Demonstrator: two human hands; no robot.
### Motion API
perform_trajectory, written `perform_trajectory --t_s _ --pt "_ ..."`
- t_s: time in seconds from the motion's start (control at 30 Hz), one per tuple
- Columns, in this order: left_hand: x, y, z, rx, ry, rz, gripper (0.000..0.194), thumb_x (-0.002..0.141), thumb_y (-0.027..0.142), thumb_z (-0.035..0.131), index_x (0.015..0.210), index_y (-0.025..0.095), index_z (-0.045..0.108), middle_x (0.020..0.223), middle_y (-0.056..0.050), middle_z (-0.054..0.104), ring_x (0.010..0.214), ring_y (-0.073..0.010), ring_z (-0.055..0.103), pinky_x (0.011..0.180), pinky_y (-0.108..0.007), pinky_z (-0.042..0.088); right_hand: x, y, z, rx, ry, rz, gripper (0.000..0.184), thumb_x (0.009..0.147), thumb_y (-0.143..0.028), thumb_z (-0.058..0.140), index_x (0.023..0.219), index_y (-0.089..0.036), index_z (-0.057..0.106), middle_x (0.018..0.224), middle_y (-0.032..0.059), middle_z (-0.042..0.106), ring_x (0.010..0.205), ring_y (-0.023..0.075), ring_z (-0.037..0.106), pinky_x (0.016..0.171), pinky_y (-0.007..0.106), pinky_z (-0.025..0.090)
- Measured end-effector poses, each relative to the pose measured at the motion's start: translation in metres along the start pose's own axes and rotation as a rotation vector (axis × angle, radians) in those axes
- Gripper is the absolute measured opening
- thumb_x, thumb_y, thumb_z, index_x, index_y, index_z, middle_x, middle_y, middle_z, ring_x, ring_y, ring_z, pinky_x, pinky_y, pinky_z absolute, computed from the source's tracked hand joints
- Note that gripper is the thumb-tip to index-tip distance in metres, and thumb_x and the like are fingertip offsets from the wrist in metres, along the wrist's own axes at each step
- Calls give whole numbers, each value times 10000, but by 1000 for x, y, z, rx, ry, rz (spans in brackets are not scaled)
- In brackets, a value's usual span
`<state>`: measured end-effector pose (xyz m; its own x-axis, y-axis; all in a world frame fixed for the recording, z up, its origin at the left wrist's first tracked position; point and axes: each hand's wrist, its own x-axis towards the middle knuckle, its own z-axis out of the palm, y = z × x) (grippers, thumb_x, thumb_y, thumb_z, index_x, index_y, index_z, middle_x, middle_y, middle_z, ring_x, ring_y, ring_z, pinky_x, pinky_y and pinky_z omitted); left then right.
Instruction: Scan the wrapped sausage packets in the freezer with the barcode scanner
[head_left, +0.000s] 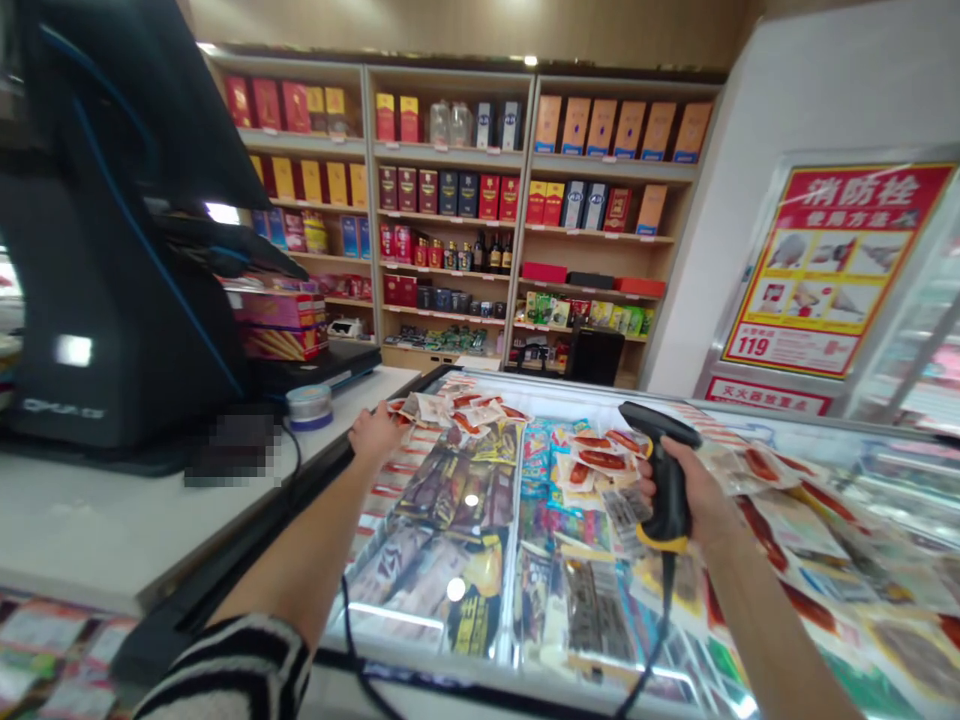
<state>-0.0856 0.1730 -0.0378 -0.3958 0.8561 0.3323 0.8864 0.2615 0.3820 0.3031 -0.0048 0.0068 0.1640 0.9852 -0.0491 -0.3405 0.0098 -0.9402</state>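
My right hand is wrapped around the grip of a black and yellow barcode scanner, its head tilted to the left and its cable hanging down. Beyond it, several packets of red sausages lie on the freezer's glass top. At the freezer's far left edge, my left hand has its fingers closed at the end of a sausage packet in a small pile; the fingertips are partly hidden. Bagged ice creams show beneath the glass.
A black checkout terminal stands on the white counter at left, with a roll of tape beside it. More flat food packets cover the right side. Shelves of boxed goods line the back wall.
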Motion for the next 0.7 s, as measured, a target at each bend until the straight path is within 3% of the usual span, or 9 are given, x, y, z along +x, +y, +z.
perform_trajectory --t_s 0.17,0.37,0.47,0.57,0.67,0.7 --pt "29 10 7 36 -83 18 729 649 608 409 1268 240 301 1237 -173 380 1041 -377 414 811 -528 267 0 3 0 47 -14 -31 214 688 -378 536 697 -165 525 527 -19 543 390 79 475 361 186 388" --pt "52 35 19 143 -267 145 708 608 656 413 1212 288 417 1174 -166 478 1055 -403 401 822 -570 222 4 6 -2 -1 10 -43 250 681 -407 547 683 -159 520 549 -9 550 396 82 479 363 193 386" --pt "39 46 23 135 -286 174 697 595 641 443 1201 298 435 1160 -171 497 1061 -388 407 806 -527 286 5 8 0 -1 0 -27 250 684 -406 547 688 -158 518 545 -10 544 394 81 472 360 192 383" --pt "7 43 21 116 -281 239 641 618 578 466 1195 298 443 1126 -167 527 1036 -370 444 773 -488 341 1 9 2 27 -5 5 229 695 -389 538 686 -162 512 535 -13 532 391 78 460 360 189 382" --pt "-24 33 4 110 -250 280 528 612 514 514 1096 304 527 1041 -119 586 993 -344 487 794 -468 342 -4 7 0 44 -28 39 213 702 -383 522 681 -171 506 528 -15 521 392 78 451 353 185 374" --pt "-31 31 -6 89 -290 292 496 584 514 545 1031 300 569 989 -102 611 959 -334 510 798 -454 347 -5 7 -1 42 -35 40 210 701 -385 521 686 -175 509 532 -15 522 396 81 451 355 187 375"
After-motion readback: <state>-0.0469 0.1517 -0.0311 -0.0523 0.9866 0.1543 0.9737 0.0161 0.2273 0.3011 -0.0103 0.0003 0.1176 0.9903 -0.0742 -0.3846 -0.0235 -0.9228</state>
